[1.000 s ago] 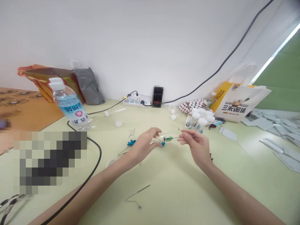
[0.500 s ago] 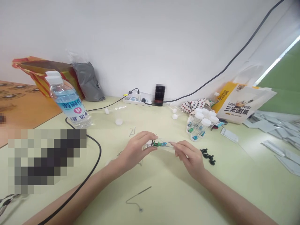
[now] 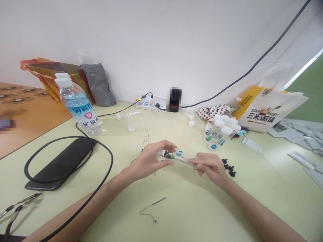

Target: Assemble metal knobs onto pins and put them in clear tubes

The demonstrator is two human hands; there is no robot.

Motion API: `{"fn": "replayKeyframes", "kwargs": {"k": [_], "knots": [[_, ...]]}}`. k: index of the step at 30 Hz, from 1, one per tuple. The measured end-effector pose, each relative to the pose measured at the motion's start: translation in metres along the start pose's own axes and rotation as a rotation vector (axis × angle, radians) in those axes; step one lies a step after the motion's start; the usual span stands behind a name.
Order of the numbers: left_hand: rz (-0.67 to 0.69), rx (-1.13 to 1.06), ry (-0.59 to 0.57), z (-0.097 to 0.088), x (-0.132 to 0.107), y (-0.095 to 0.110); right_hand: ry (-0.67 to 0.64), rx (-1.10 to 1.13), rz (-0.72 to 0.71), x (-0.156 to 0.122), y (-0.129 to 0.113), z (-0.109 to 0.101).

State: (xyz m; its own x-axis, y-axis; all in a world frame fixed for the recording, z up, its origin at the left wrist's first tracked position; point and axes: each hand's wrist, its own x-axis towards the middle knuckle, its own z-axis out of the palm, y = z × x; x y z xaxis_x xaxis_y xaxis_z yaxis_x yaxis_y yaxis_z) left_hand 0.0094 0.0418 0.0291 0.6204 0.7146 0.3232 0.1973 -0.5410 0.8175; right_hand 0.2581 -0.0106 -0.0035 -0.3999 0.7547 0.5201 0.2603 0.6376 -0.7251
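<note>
Two grips clenched on one clear tube (image 3: 175, 158) (left hand (image 3: 148, 161), right hand (image 3: 210, 167) at opposite ends)

Clear plastic tube (image 3: 180, 159), slightly tilted, hand-held; small green and blue fittings (image 3: 172, 155) inside, apparently.

The water bottle (image 3: 78, 109) label reads 弱碱性 and 矿泉水; the white-and-yellow carrier bag (image 3: 268, 112) reads 三米粥铺.

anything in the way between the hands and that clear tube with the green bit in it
Nothing visible stands in the way: the left hand and the right hand are both directly on the clear tube, with nothing between. The small black parts lie on the desk beyond the right hand, apart from it.
</note>
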Motion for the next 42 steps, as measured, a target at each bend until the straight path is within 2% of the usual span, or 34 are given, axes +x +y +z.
{"fn": "replayKeyframes", "kwargs": {"k": [2, 7, 13, 19, 21, 22, 25, 26, 27, 28, 31, 33, 37, 42], "knots": [[-0.007, -0.019, 0.029, 0.000, 0.001, -0.002, -0.082, -0.051, -0.053, -0.001, 0.002, -0.002], [-0.039, -0.025, 0.076, -0.003, 0.004, -0.007, -0.098, -0.141, -0.107, -0.005, 0.006, 0.002], [-0.002, 0.015, 0.022, 0.004, -0.001, -0.005, -0.275, -0.255, -0.050, -0.004, 0.004, 0.007], [-0.045, -0.037, 0.008, 0.010, -0.002, -0.008, -0.359, -0.278, 0.011, -0.002, 0.000, 0.009], [-0.058, -0.048, 0.045, 0.008, 0.000, -0.008, -0.293, -0.239, 0.028, -0.005, 0.002, 0.011], [-0.062, -0.058, 0.086, 0.007, 0.001, -0.008, -0.205, -0.197, 0.041, -0.008, 0.004, 0.012], [-0.077, -0.128, 0.257, 0.000, 0.006, -0.008, 0.175, -0.100, 0.094, -0.015, 0.006, 0.023], [-0.092, -0.169, 0.297, -0.001, 0.007, -0.008, 0.243, -0.115, 0.102, -0.017, 0.005, 0.028], [-0.111, -0.214, 0.321, -0.003, 0.008, -0.009, 0.249, -0.152, 0.090, -0.018, 0.002, 0.034], [-0.132, -0.266, 0.327, -0.003, 0.008, -0.009, 0.181, -0.204, 0.064, -0.018, -0.002, 0.042], [-0.190, -0.429, 0.294, 0.000, 0.007, -0.011, -0.149, -0.349, -0.051, -0.015, -0.018, 0.065], [-0.224, -0.525, 0.281, 0.003, 0.007, -0.011, -0.302, -0.441, -0.101, -0.013, -0.027, 0.079], [-0.246, -0.633, 0.354, 0.002, 0.008, -0.014, -0.381, -0.624, -0.165, -0.011, -0.027, 0.093], [-0.221, -0.730, 0.481, -0.005, 0.012, -0.021, -0.373, -0.727, -0.115, -0.008, -0.015, 0.086]]}}
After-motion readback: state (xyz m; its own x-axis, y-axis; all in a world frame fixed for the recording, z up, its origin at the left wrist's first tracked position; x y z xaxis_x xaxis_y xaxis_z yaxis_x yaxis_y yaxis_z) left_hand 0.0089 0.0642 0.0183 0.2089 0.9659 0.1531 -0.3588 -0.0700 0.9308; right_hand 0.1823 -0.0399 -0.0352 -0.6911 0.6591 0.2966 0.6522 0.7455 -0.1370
